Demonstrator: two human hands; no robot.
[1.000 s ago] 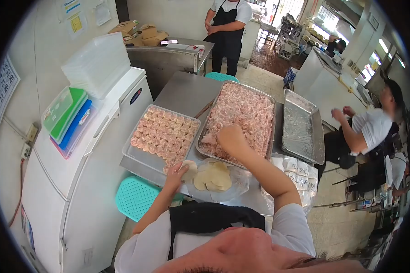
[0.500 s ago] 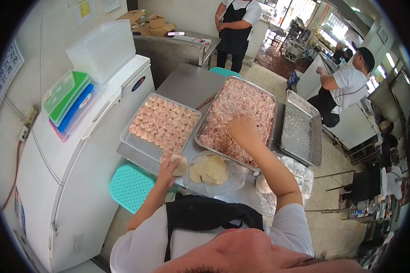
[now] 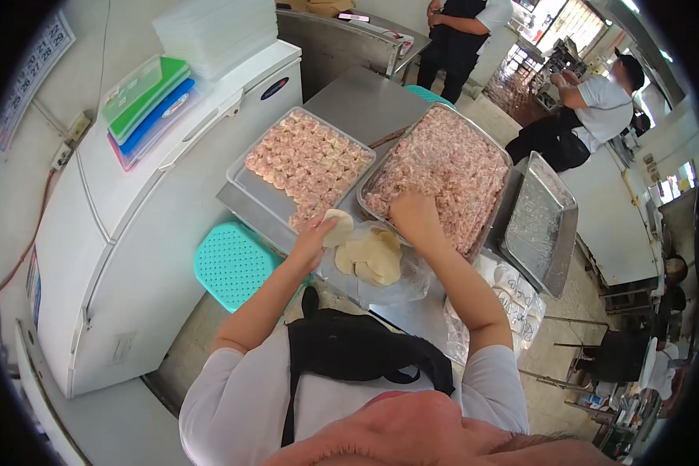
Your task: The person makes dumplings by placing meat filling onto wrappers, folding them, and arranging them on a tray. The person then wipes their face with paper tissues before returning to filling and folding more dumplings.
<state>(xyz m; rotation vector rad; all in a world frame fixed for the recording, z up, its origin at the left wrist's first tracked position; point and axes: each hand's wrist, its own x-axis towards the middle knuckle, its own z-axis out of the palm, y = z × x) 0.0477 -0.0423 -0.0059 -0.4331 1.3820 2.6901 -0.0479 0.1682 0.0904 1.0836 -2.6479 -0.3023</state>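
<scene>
My left hand is closed on a thin, round dough wrapper, held over the table's front edge. Below and right of it, a stack of pale wrappers lies on clear plastic. My right hand is curled at the near side of the raw ground meat mix heaped in a deep metal tray. Its fingertips are hidden, so anything in them cannot be made out. Rows of open-topped, meat-filled dumplings cover much of a shallow plastic tray on the left.
A smeared metal tray stands at right, near plastic-wrapped packs. A white chest freezer with stacked lids flanks the left; a turquoise stool is beside it. Two people in aprons, one person and another person, stand beyond the table.
My left hand has brought the wrapper up from the dumpling tray's near corner, closer to the stack. My right hand has shifted toward the meat tray's near edge. The camera view has turned.
</scene>
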